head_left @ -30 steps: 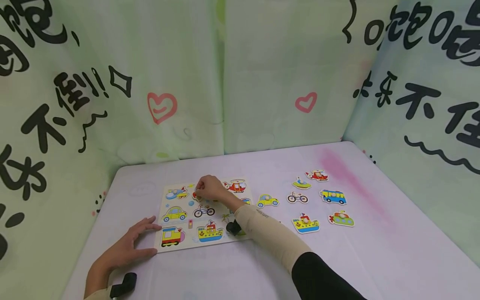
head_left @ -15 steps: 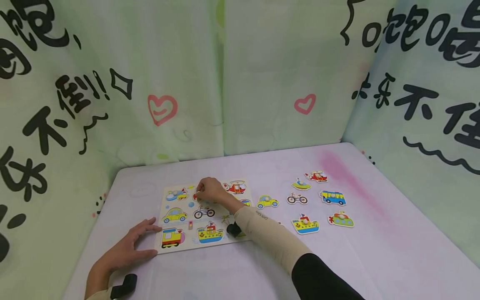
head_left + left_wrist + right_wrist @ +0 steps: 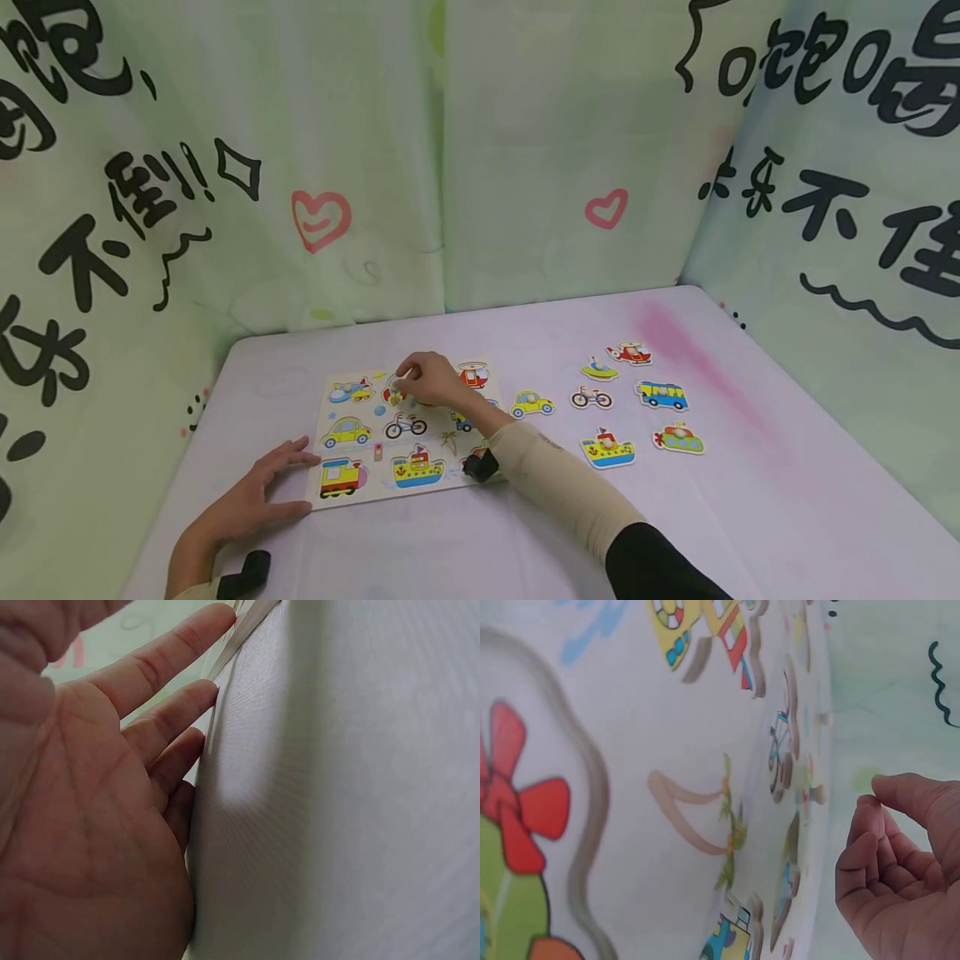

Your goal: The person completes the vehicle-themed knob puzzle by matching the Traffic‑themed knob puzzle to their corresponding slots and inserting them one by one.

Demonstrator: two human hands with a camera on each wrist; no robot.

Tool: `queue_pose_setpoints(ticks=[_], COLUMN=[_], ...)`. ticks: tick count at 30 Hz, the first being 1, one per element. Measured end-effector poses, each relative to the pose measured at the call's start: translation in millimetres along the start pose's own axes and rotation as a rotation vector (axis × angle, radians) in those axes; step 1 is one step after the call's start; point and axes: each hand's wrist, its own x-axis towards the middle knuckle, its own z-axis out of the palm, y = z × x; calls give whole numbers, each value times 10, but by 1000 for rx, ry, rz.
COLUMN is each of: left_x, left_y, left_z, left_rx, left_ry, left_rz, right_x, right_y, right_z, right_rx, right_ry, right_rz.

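A white puzzle board [image 3: 375, 481] with vehicle pictures lies on the table. My left hand [image 3: 251, 486] lies at its left edge, fingers spread, the index finger and thumb at the edge; in the left wrist view the palm shows bare. Over the board's top row, my right hand [image 3: 433, 381] hovers beside a hot-air balloon [image 3: 393, 393], partly hidden behind its fingertips. In the right wrist view the right hand [image 3: 900, 862] has its thumb and index tips together with nothing seen between them. Small knobs [image 3: 817, 795] stand up from the board, apart from the fingers.
Right of the board lie loose pieces: a yellow car [image 3: 532, 404], a bicycle [image 3: 591, 398], a ship [image 3: 608, 450], a bus [image 3: 662, 395], a submarine [image 3: 678, 438], a helicopter [image 3: 630, 353] and a small yellow-green craft [image 3: 599, 369]. A green curtain [image 3: 517, 167] surrounds the table.
My right hand has drawn slightly right off the balloon, which now shows more. The left hand stays at the board's edge.
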Motion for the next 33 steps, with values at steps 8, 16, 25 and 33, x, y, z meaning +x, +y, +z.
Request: queue_pose_setpoints(ticks=[8,16,25,33], left_x=[8,14,10,9], left_y=[-11,-16,-2,-17], left_z=[2,8,8,15], left_rx=[1,2,3,22], left_ry=[2,-4,-6,0], left_rz=[-15,-15,-16,-15], right_x=[-86,-223,-388,-510], right_y=[18,35,134,274], right_z=[-131,-293,-506,-654], right_rx=[64,72,84,99], right_ry=[11,32,79,135], right_rz=[-12,-44,-45,-7])
